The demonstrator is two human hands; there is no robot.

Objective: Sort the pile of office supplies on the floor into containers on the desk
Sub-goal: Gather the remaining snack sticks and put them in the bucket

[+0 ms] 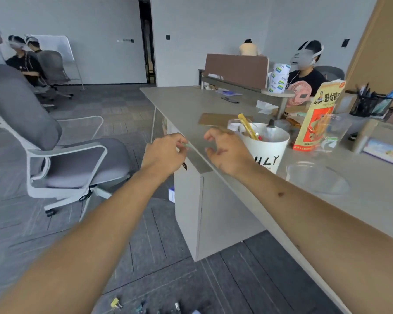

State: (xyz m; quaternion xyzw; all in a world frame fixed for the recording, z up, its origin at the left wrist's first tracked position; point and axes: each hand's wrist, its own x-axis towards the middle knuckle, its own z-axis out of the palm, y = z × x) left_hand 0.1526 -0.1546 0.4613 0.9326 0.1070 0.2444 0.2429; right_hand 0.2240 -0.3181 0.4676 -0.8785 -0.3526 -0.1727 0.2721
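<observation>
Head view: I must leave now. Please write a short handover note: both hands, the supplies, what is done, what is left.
Left hand pinches a small pale-green item, too blurred to name, at the desk edge.
Right hand holds nothing, fingers half curled, beside the white paper cup.
Done: the cup already holds several supplies.
Left: place the held item; a yellow binder clip and other small pieces lie on the floor.

We pinch a small green piece (pixel 187 145) in our left hand (pixel 166 152) at the desk (pixel 179 98) edge. Our right hand (pixel 225 148) hovers beside the cup (pixel 267 146), fingers loosely curled. Supplies (pixel 116 303) lie on the floor (pixel 55 223) below us.
</observation>
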